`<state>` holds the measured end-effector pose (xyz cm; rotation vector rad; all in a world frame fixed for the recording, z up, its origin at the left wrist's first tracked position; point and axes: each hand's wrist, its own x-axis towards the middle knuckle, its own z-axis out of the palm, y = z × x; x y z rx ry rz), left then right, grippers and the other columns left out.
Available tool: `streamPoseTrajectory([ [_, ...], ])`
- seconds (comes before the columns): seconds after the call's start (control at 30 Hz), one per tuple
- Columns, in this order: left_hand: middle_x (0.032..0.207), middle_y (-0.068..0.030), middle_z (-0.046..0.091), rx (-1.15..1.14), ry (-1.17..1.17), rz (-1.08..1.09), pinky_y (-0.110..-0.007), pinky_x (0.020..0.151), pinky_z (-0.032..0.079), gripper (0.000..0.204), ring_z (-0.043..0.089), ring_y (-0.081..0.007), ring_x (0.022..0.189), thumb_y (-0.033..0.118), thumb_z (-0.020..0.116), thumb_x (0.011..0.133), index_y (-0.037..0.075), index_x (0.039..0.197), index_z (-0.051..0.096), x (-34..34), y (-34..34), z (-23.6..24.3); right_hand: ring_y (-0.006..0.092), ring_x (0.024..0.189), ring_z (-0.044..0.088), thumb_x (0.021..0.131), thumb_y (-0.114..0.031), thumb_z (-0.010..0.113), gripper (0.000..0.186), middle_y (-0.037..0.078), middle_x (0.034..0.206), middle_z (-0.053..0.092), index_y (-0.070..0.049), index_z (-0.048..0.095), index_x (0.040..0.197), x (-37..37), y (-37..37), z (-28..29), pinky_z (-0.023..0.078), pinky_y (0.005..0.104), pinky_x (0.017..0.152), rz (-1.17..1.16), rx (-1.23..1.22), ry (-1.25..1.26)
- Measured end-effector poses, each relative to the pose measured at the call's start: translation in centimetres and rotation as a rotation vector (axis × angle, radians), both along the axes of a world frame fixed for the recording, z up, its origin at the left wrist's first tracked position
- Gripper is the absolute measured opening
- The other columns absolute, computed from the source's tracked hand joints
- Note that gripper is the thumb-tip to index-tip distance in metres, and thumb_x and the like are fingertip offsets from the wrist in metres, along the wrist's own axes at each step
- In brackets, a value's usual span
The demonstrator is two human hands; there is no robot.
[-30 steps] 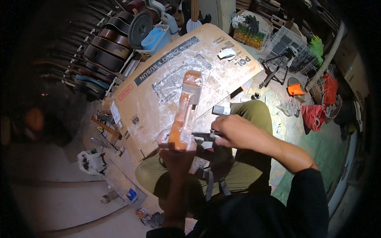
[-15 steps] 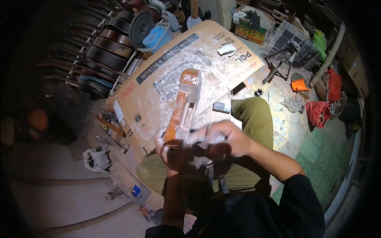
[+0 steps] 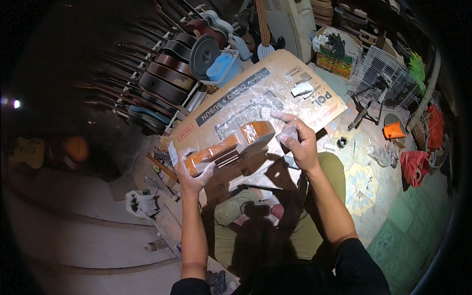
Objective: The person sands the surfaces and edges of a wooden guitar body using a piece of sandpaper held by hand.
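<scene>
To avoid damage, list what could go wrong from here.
The left hand holds the wooden piece near one end, so the far end might tip or twist.
That hand looks whitened, so its grip could slip.
The cardboard looks powdery; residue might stick to the piece if it lands there.

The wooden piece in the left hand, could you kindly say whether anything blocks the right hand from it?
Nothing visible does: the right hand is just beside the wooden piece, above the cardboard.

A dusty cardboard sheet [image 3: 241, 110] carries a white scrap [image 3: 302, 89].
</scene>
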<state>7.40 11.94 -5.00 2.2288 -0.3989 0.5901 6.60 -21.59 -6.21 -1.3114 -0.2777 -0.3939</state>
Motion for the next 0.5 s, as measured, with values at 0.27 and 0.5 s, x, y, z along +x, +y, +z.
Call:
streamPoseTrajectory([
  [0.27,0.113,-0.0187,0.058,0.070,-0.118,0.042,-0.046,0.097,0.044,0.067,0.058,-0.0361,0.103,0.030,0.079,0.068,0.000,0.122,0.054,7.0,-6.1,2.5,0.0330,0.115,0.060,0.070,-0.017,0.074,0.017,0.028,0.135,0.057,-0.002,0.070,0.078,1.0,-2.3,-1.9,0.046,0.0387,0.097,0.068,-0.257,-0.067],
  [0.5,0.141,-0.0287,0.041,0.011,-0.088,0.066,-0.055,0.117,0.023,0.089,0.035,-0.0467,0.136,0.049,0.072,0.081,-0.003,0.144,0.035,10.1,-9.6,-0.8,0.0416,0.123,0.054,0.063,-0.011,0.082,0.022,0.029,0.138,0.052,-0.006,0.077,0.084,0.5,-1.6,-2.0,0.042,0.0440,0.105,-0.074,-0.462,-0.200],
])
